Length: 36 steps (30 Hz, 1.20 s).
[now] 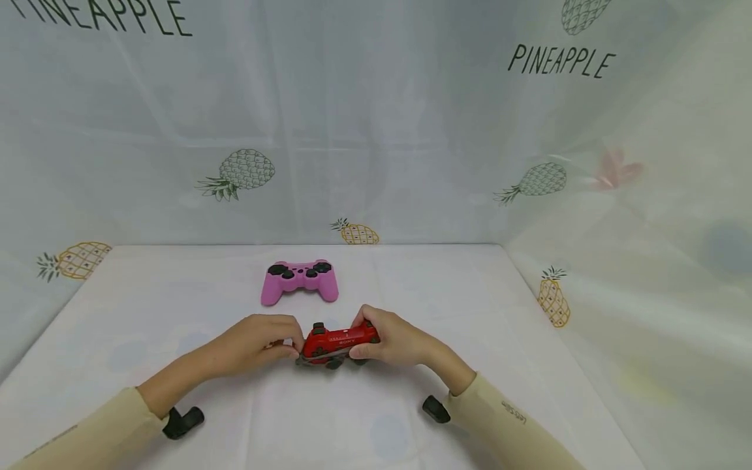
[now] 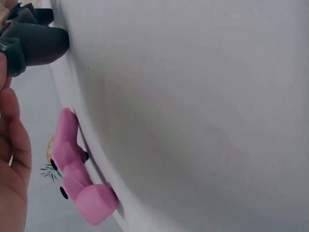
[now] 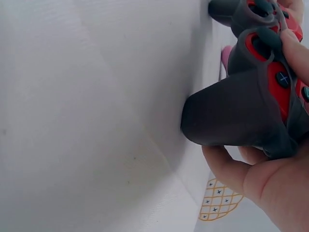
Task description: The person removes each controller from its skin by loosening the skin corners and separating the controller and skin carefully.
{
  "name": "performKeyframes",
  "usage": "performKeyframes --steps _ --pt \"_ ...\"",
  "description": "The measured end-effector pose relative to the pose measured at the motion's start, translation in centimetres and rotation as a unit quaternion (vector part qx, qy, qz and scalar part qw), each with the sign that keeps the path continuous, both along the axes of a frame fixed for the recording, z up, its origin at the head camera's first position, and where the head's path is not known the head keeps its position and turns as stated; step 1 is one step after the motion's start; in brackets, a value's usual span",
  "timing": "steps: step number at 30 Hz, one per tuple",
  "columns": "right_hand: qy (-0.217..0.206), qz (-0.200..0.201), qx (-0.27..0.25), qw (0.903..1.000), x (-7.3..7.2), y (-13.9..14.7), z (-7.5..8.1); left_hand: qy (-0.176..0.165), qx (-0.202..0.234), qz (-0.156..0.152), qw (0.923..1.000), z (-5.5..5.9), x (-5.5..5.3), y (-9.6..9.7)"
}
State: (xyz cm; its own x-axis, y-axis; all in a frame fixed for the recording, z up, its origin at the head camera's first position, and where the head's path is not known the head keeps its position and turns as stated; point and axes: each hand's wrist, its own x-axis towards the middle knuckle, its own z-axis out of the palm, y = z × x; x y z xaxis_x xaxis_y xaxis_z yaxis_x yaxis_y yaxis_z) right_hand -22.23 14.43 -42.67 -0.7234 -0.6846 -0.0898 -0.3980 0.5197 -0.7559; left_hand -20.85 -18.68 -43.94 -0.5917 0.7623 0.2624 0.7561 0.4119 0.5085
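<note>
Both hands hold a red game controller (image 1: 343,340), its Sony lettering facing up toward the head camera. A dark rubbery cover (image 3: 227,113) wraps its handles, and its edge sits loose around the red face in the right wrist view. At one end, my left hand (image 1: 261,343) pinches the controller and cover edge with thumb and fingertips. The other end is gripped by my right hand (image 1: 393,339), thumb on the near side and fingers behind. In the left wrist view a covered handle (image 2: 46,44) shows close over the table, while most of the left fingers are cut off.
A pink game controller (image 1: 299,281) lies on the white-covered table (image 1: 329,431) beyond the hands. Pineapple-printed sheeting (image 1: 376,117) hangs at the back and sides. Black wrist-worn devices (image 1: 183,423) sit under both sleeves.
</note>
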Motion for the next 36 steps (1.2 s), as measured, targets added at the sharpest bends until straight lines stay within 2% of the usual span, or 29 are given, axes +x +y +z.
performKeyframes --steps 3,6,11,18,24,29,36 --pt "-0.001 -0.009 0.001 1.0000 0.1 -0.1 -0.1 -0.049 0.007 0.039 0.9980 -0.1 0.0 0.1" --pt "0.008 -0.021 0.004 0.9997 0.1 -0.1 -0.2 -0.107 0.014 0.069 0.9917 -0.2 0.1 0.1" --pt "0.023 -0.049 -0.004 0.9985 0.2 0.1 -0.6 -0.189 0.005 0.081 0.9785 -0.5 0.4 0.8" --pt "0.041 -0.070 -0.020 0.9965 0.2 -0.1 -1.1 -0.202 0.003 0.111 0.9730 -0.6 0.6 2.2" --pt "0.080 -0.073 0.002 0.9941 0.7 0.6 -0.5 -0.211 0.002 0.128 0.9692 -0.4 0.7 2.4" --pt "0.102 -0.067 0.014 0.9924 0.8 1.2 -0.1 -0.219 0.006 0.149 0.9641 -0.4 0.3 2.5" --pt "0.126 -0.081 -0.009 0.9887 0.4 1.6 -0.6 -0.217 0.016 0.170 0.9610 -0.5 -0.6 3.2"
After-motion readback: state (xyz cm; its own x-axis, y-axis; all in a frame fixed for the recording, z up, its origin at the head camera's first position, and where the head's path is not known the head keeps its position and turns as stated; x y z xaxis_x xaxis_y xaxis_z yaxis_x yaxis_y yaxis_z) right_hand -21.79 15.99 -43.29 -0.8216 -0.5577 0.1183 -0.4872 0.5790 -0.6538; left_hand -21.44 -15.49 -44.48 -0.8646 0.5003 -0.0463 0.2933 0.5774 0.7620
